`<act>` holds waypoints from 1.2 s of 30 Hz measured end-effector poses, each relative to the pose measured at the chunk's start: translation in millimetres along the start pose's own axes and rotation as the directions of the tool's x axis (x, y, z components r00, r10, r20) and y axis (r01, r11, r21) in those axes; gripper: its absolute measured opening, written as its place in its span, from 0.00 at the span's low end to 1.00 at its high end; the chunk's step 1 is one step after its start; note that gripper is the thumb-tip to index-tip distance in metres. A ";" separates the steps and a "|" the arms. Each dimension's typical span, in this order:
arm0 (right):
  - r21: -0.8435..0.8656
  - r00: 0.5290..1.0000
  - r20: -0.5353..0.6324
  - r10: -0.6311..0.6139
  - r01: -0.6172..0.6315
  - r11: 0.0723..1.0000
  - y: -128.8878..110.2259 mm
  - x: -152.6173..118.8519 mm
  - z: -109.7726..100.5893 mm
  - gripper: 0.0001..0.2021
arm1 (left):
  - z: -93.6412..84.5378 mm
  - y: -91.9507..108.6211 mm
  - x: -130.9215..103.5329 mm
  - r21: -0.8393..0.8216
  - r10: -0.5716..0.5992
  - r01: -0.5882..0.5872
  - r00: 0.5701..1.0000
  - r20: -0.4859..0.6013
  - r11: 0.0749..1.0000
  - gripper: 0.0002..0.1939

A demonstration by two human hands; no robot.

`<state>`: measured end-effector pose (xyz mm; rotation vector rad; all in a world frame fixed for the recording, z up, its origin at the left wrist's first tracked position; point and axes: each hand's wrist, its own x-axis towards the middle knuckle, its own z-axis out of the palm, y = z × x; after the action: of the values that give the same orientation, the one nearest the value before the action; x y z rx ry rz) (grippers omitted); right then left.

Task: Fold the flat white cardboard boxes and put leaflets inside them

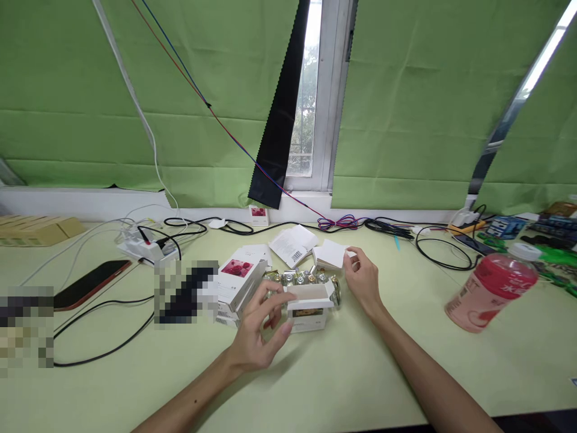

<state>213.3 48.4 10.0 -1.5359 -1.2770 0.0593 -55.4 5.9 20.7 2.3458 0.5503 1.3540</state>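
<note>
A small white box (308,323) with raised top flaps and a dark picture on its front stands open before me. My left hand (256,331) is curled at its left side, index finger on the top edge and thumb by the front corner. My right hand (364,281) pinches the right edge of another white box (330,254) behind it. Between the two boxes sits a row of small shiny cylinders (301,278) with metallic tops, partly hidden. Stacked white boxes (238,278) with a red picture lie left, and a white box with a barcode (293,245) lies behind.
A pink drink bottle (493,288) leans at right. To the left are a phone (92,282), a white power strip (148,246) and looping cables. Yellow-brown boxes (38,230) lie far left. A cable bundle (390,228) runs along the back; green circuit boards (552,258) lie far right.
</note>
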 end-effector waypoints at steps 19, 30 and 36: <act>0.027 0.932 0.270 0.241 -0.257 0.966 13.9 5.4 3.7 0.26 | 1.4 -3.9 0.1 -0.076 -0.155 0.149 0.985 -0.079 0.986 0.16; 0.160 0.894 0.324 0.309 -0.374 0.913 18.7 6.2 7.1 0.25 | 1.5 -3.7 -1.2 -0.090 -0.203 0.196 0.976 -0.082 0.976 0.16; 0.190 0.878 0.323 0.353 -0.426 0.885 24.1 5.7 11.4 0.32 | 2.1 -4.5 -0.4 -0.096 -0.208 0.199 0.974 -0.086 0.975 0.16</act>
<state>224.8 64.1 -9.1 -1.5733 -1.0981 0.7040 -54.5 9.3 17.2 2.1002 0.7242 1.3713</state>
